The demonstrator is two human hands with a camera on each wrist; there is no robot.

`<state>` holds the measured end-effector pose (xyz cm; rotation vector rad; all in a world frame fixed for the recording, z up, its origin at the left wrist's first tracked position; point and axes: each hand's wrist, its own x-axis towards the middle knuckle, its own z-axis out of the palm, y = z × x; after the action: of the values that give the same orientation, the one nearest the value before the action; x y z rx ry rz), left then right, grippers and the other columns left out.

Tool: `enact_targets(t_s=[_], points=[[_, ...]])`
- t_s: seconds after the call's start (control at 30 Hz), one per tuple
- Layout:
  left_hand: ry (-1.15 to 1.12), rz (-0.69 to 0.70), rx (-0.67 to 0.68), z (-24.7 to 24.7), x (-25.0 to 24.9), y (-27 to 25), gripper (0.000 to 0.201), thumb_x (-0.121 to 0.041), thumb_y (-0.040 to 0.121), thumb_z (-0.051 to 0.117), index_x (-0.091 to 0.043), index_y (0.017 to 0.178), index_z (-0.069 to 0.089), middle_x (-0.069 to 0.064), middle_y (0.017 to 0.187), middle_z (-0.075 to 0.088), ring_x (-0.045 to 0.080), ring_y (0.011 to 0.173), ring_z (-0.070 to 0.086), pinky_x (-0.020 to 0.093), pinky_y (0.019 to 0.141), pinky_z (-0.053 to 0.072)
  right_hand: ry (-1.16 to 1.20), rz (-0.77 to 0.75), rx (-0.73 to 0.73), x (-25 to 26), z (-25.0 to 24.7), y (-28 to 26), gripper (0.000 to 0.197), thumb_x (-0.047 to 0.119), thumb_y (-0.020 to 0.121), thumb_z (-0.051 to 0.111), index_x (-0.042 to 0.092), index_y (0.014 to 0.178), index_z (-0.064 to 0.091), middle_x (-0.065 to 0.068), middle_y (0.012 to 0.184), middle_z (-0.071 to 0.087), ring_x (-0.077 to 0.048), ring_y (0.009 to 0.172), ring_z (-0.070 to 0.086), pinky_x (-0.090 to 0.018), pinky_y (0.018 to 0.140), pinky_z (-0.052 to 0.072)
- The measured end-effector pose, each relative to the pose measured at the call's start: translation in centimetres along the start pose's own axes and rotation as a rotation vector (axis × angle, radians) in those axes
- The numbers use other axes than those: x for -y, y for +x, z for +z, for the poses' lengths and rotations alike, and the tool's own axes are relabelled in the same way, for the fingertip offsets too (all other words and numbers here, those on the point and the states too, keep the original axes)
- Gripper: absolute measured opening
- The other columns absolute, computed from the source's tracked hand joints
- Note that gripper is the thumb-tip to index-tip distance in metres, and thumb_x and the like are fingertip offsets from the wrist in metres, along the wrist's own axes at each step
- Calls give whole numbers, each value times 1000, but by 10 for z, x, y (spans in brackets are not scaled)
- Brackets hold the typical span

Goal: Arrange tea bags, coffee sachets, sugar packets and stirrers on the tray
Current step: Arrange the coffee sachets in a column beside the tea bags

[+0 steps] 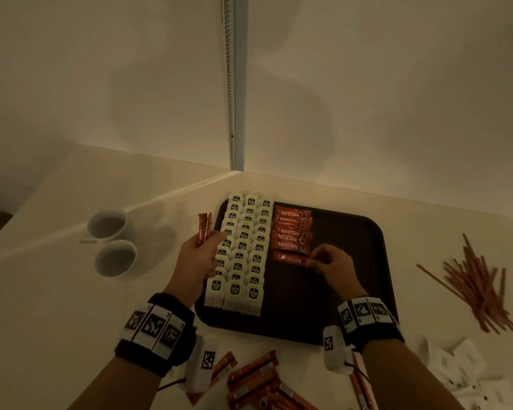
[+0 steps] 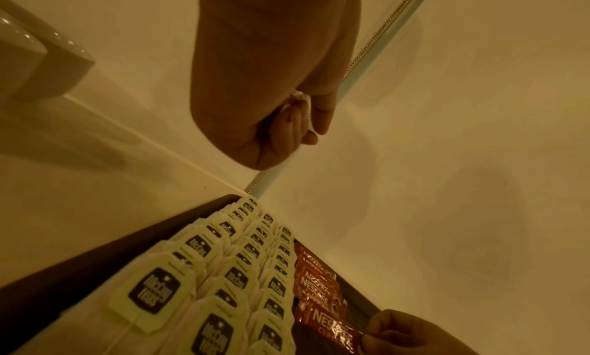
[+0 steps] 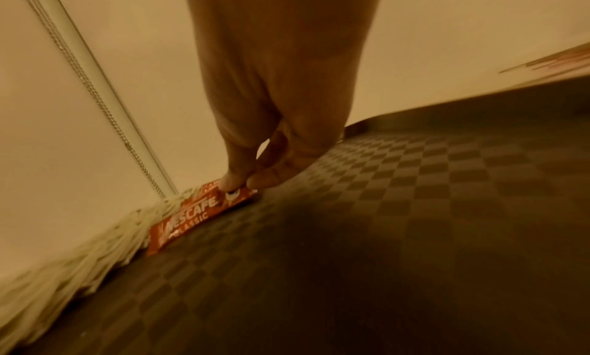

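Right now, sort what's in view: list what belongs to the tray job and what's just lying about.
Job:
tray
tea bags
Nescafe sachet pinched by right hand
spare sachets held in left hand
loose sachets
stirrers
white packets

Lying about:
two white cups
blind chain

Wrists: black bands (image 1: pixel 157 329), one on each.
Markings: white tiles with black square codes (image 1: pixel 363 312) across each band.
Under bands: white tagged camera blocks (image 1: pixel 333 349), thin black cables.
Forearms: no sleeves.
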<state>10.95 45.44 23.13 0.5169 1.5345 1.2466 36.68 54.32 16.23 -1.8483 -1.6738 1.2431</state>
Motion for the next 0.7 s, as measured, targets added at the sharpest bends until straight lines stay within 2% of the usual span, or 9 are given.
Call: enact_targets(t_s=[0.1,0.2,0.3,0.57,0.7], points=[[9,-12,18,0,1,2,21,-20,91,59,-18,73,49,-3,53,30,9,42,24,21,39,23,3,4,-34,1,6,9,14,11,81,69,18,90,60,15,89,53,1,81,51,-12,61,35],[14,-26,11,-1,0,3,19,-19,91,59,-18,74,50,-5,52,30,8,42,25,20,38,24,-14,-45,-81,1,11,17,13,11,81,69,19,89,61,15,87,54,4,81,50,-11,65,35],[3,-31,5,-3,-1,3,19,-18,91,59,-18,75,49,-6,51,30,7,41,24,19,37,25,-20,-43,-114,1,15,25,13,12,82,69,20,89,61,14,86,54,3,81,51,-13,69,37],[-10,-46,21,-3,-3,4,14,-16,92,55,-18,80,48,-6,52,33,8,41,25,19,37,22,-25,-16,-122,-1,20,36,15,13,81,69,21,90,59,13,87,55,0,82,51,-13,67,36],[-84,-103,65,0,-4,3,12,-14,94,43,-17,83,40,-3,59,41,9,42,32,18,37,23,-49,-2,-128,0,22,36,16,14,82,69,19,93,59,10,92,56,-4,88,53,-20,78,40]])
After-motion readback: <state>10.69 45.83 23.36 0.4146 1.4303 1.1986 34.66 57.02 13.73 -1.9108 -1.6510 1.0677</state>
